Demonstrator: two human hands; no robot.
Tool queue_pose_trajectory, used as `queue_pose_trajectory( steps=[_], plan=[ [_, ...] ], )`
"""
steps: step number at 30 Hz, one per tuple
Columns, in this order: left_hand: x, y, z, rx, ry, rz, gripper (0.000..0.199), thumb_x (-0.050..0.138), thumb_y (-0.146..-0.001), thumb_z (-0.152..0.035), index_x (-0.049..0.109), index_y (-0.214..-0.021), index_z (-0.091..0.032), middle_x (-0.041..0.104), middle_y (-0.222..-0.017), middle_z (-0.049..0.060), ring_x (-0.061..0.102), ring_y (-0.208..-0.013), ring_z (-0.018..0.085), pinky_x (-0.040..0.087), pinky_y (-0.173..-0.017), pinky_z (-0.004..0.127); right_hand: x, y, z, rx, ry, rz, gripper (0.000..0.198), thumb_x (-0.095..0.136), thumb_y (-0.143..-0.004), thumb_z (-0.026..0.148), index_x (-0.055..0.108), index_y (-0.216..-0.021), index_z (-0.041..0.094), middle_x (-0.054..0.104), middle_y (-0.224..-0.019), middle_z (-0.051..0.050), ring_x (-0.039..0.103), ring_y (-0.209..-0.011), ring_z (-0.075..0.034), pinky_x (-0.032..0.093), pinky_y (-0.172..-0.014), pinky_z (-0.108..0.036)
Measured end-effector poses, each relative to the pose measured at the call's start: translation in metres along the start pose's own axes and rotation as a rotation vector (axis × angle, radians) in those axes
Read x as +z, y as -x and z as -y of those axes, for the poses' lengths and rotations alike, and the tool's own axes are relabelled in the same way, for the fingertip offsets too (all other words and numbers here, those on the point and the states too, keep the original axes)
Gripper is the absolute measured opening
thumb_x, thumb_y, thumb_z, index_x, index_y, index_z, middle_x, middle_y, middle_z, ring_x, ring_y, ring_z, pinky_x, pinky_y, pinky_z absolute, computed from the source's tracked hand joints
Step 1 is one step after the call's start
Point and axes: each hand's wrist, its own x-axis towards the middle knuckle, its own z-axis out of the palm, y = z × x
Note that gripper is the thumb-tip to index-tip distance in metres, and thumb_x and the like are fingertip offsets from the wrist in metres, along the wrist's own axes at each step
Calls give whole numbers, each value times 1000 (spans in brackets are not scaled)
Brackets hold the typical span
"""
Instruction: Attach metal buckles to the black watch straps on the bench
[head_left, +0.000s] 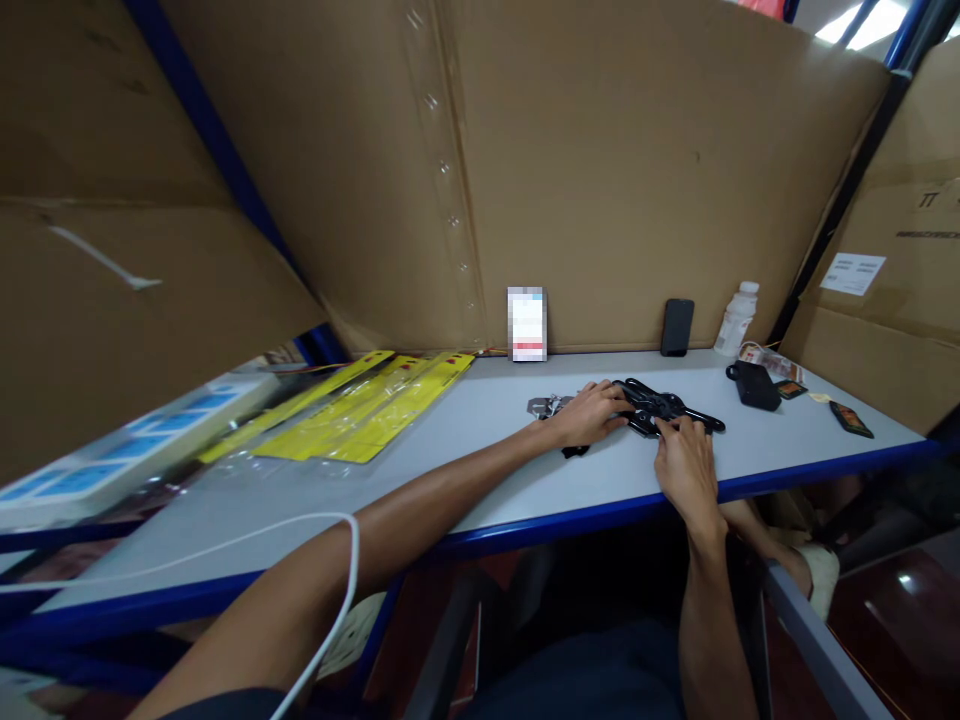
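Observation:
Several glossy black, long, slim parts (667, 404) lie in an overlapping cluster on the table; their exact kind cannot be made out. From the left, my left hand (596, 412) reaches onto the cluster, its thumb and fingers closed about the left end. My right hand (684, 462) is at the near edge, with bent fingers gripping a black part there. Small silvery metal pieces (547, 406) lie beside my left wrist, partly covered by it. Under the left hand, a small black piece (576, 451) pokes out.
Yellow cards in clear plastic sleeves (375, 420) lie at left, near a white box with blue panels (142, 440). A lit phone (527, 325), a dark phone (677, 328) and a bottle (736, 320) stand at the back. A black case (754, 386) sits right. A white cable (225, 545) crosses my left arm.

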Motion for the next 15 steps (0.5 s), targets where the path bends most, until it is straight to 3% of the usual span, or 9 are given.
queue_pose_trajectory(
  steps=[10, 15],
  plan=[
    [-1, 1, -3, 8, 10, -10, 24, 60, -100, -25, 73, -121, -23, 69, -124, 10, 61, -120, 27, 48, -99, 42, 3, -1, -2, 4, -17, -12, 50, 37, -97, 10, 68, -134, 18, 66, -120, -15, 54, -111, -29, 39, -94, -39],
    [0, -2, 1, 17, 82, -38, 25, 60, -99, -22, 74, -121, -21, 70, -122, 10, 64, -115, 26, 50, -100, 41, 1, -2, 0, 33, -32, -2, 52, 37, -98, 11, 61, -144, 13, 66, -122, -17, 54, -112, -30, 40, -95, -40]
  ],
)
